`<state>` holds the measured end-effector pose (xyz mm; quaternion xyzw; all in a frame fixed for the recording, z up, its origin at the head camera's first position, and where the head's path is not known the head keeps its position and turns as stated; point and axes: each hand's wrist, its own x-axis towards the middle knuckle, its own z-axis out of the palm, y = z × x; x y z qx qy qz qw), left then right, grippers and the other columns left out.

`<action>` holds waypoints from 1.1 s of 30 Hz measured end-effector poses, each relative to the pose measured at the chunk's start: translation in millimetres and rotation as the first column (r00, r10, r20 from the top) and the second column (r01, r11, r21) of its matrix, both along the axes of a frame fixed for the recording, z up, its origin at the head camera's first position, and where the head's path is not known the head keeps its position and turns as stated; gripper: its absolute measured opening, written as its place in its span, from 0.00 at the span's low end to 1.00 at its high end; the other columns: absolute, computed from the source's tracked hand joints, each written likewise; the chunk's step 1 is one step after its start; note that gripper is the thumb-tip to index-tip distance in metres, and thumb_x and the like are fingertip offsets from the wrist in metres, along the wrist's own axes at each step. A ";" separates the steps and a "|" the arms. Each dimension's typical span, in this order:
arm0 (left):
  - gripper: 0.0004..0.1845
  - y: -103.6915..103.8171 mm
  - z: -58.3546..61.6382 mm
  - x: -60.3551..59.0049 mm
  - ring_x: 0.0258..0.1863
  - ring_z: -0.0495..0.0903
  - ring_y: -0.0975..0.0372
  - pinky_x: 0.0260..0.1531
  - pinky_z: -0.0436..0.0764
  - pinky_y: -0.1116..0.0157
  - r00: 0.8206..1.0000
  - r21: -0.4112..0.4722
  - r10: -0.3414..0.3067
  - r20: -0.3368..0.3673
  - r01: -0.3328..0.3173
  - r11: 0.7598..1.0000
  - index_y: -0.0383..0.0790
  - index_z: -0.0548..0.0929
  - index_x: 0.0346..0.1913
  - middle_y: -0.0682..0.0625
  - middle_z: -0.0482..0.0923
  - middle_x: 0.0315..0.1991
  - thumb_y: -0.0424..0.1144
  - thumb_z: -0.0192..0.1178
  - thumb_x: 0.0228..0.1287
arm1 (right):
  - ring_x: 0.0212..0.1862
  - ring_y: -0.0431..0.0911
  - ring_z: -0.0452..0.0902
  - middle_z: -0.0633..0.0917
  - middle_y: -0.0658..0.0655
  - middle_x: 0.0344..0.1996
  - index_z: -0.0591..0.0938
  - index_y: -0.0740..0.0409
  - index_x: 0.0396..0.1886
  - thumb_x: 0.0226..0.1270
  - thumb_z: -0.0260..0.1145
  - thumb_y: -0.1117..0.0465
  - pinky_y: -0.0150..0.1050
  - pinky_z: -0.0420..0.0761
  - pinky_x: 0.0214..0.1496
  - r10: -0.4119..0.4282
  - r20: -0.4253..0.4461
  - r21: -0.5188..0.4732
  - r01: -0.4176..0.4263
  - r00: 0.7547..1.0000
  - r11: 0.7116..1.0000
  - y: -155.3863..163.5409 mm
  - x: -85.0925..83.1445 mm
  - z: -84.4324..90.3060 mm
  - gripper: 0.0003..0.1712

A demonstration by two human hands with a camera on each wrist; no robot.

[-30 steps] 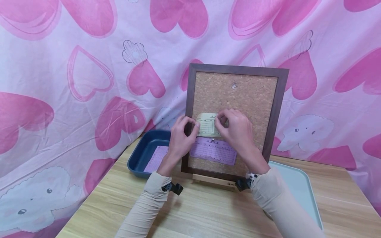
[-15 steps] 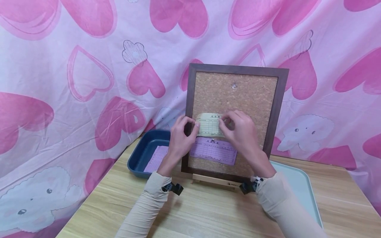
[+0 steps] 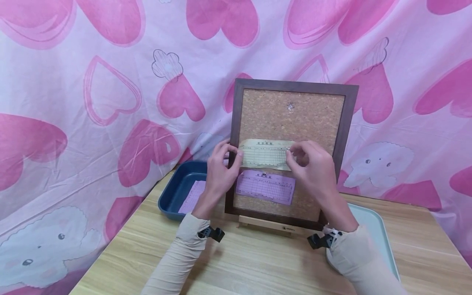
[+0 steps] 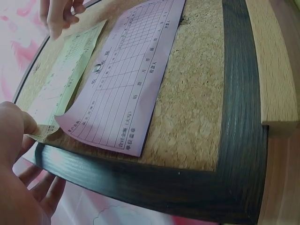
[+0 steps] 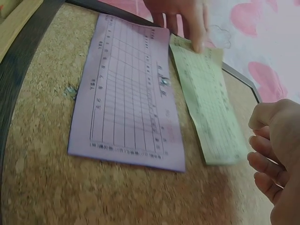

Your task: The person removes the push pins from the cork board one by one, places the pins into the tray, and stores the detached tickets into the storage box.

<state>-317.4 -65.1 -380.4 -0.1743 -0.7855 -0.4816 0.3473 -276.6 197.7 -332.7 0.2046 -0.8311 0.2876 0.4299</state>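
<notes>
A pale yellow-green printed slip (image 3: 263,155) lies across the framed corkboard (image 3: 291,123), above a purple printed slip (image 3: 265,187). A silver pushpin (image 5: 164,81) sits on the purple slip. My left hand (image 3: 222,167) pinches the left end of the yellow-green slip at the frame, its other fingers passing behind the frame in the left wrist view. My right hand (image 3: 313,164) is at the slip's right end, thumb and index finger close together. In the right wrist view its other fingers curl beside the slip; I cannot tell whether its fingertips hold something.
A dark blue tray (image 3: 169,192) with pink-purple slips stands left of the board. A pale green tray (image 3: 385,237) lies to the right, partly behind the right sleeve. A small silvery cluster (image 3: 290,106) is high on the cork. A wooden stand (image 3: 265,225) supports the board.
My right hand has moved right along the yellow-green slip, uncovering more of it. The slip's left end has shifted slightly left with my left hand.
</notes>
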 end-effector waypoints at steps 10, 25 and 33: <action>0.09 -11.5 2.1 -0.8 0.65 0.84 0.55 0.56 0.89 0.54 0.996 0.043 0.008 -0.092 -0.004 0.999 0.41 0.86 0.41 0.45 0.85 0.64 0.44 0.68 0.75 | 0.31 0.46 0.78 0.88 0.58 0.30 0.90 0.62 0.36 0.66 0.74 0.67 0.23 0.72 0.37 -0.019 -0.090 -0.111 0.009 0.996 0.994 36.1 12.5 -9.0 0.02; 0.10 -33.4 1.1 2.1 0.53 0.86 0.59 0.56 0.89 0.57 0.993 0.128 0.032 -0.110 -0.018 0.992 0.39 0.87 0.45 0.47 0.88 0.52 0.44 0.68 0.76 | 0.35 0.28 0.74 0.88 0.59 0.31 0.89 0.64 0.38 0.68 0.73 0.66 0.14 0.72 0.43 -0.120 -0.033 -0.181 0.112 0.992 0.977 88.7 35.0 -32.0 0.04; 0.10 -44.9 -0.7 2.5 0.46 0.89 0.57 0.56 0.89 0.53 0.997 0.154 0.017 -0.071 -0.006 0.988 0.38 0.86 0.48 0.46 0.89 0.45 0.43 0.67 0.78 | 0.35 0.18 0.73 0.88 0.59 0.30 0.90 0.64 0.38 0.65 0.76 0.66 0.12 0.71 0.43 -0.181 0.002 -0.193 0.178 0.984 0.965 114.9 42.2 -53.0 0.05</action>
